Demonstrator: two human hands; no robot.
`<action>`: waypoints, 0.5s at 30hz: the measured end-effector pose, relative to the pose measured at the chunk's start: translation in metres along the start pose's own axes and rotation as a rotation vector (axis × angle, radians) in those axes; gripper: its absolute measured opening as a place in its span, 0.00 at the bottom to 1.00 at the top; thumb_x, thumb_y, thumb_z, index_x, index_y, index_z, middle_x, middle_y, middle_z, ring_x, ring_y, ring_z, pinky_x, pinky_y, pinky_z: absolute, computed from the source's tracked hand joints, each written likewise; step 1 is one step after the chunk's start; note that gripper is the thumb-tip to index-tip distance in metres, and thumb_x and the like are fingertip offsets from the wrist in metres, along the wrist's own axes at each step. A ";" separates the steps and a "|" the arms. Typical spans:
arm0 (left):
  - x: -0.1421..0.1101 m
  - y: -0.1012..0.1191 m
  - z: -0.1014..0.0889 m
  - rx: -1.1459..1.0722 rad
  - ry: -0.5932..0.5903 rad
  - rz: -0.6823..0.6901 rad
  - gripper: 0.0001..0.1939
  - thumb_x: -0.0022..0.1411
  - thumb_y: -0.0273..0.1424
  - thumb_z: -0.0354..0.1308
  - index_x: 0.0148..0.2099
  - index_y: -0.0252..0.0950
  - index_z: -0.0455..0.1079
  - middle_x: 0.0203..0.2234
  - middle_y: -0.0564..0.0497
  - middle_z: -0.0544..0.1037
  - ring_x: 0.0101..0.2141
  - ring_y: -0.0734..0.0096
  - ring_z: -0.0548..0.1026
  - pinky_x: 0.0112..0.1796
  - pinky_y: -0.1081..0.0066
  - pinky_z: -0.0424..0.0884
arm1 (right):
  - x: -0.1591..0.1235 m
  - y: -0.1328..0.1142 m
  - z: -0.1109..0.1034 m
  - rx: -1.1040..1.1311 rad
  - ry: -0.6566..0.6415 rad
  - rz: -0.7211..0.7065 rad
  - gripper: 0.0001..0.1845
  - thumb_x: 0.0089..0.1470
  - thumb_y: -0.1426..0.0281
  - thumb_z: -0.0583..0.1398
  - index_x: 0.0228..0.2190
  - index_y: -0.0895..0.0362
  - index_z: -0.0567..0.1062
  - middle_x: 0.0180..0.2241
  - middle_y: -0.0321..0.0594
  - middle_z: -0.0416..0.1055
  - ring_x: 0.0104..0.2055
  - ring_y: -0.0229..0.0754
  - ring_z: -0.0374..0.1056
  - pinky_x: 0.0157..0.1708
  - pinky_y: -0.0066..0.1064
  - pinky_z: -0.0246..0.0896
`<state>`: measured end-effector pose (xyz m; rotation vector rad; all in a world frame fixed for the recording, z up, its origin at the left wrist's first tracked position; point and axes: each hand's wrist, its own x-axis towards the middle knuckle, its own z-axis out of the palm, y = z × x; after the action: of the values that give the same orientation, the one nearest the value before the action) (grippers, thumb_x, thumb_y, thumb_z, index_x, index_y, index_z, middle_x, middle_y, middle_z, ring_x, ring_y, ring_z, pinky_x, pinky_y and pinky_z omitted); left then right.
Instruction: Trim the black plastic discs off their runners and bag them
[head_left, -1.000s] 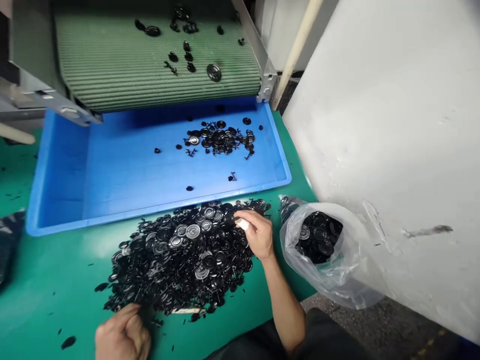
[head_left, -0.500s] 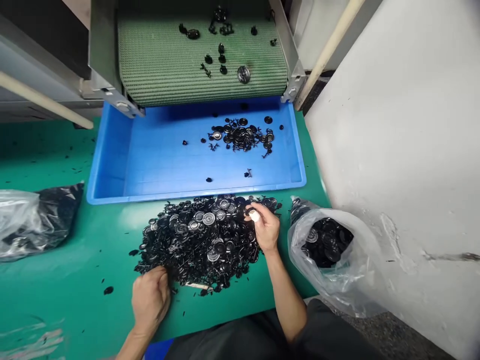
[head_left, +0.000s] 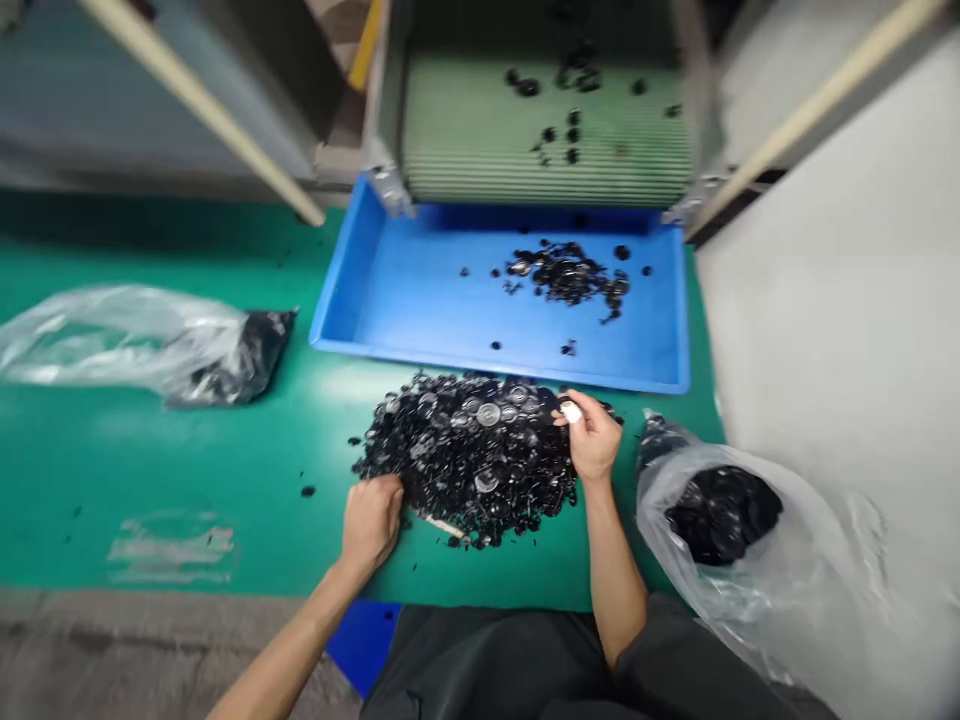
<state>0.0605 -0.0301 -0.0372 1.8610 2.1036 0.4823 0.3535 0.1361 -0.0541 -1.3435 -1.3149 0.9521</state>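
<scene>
A heap of small black plastic parts (head_left: 465, 450), round discs mixed with thin bits, lies on the green tabletop. My left hand (head_left: 373, 520) is closed in a fist against the heap's lower left edge; whatever its fingers hold is hidden. Over the heap's right end, my right hand (head_left: 596, 440) is pinched, with a small dark round piece showing at the fingertips. A white covering (head_left: 571, 412) sits on one of its digits. Near the heap's lower edge, a pale thin stick (head_left: 445, 525) pokes out from under the parts.
Behind the heap stands a blue tray (head_left: 420, 335) with black parts in it. A green conveyor belt (head_left: 465, 150) carrying more parts ends above it. An open plastic bag of black discs (head_left: 724, 515) is at the right, beside a white wall (head_left: 847, 310). Another plastic bag (head_left: 225, 350) lies at the left.
The view has swung to the left, so everything appears further right and more of the left tabletop shows. Both hands stay at the same places by the heap, still closed.
</scene>
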 end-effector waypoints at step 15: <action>-0.016 0.003 0.023 0.196 0.097 0.146 0.15 0.74 0.32 0.42 0.39 0.37 0.69 0.37 0.44 0.78 0.35 0.63 0.68 0.37 0.63 0.62 | 0.005 -0.010 0.003 -0.097 0.053 -0.086 0.18 0.53 0.61 0.63 0.39 0.62 0.78 0.31 0.42 0.78 0.25 0.41 0.77 0.23 0.31 0.74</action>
<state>0.0746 -0.0448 -0.0564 2.1526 2.1552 0.4192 0.3492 0.1406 -0.0445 -1.3654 -1.3819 0.7983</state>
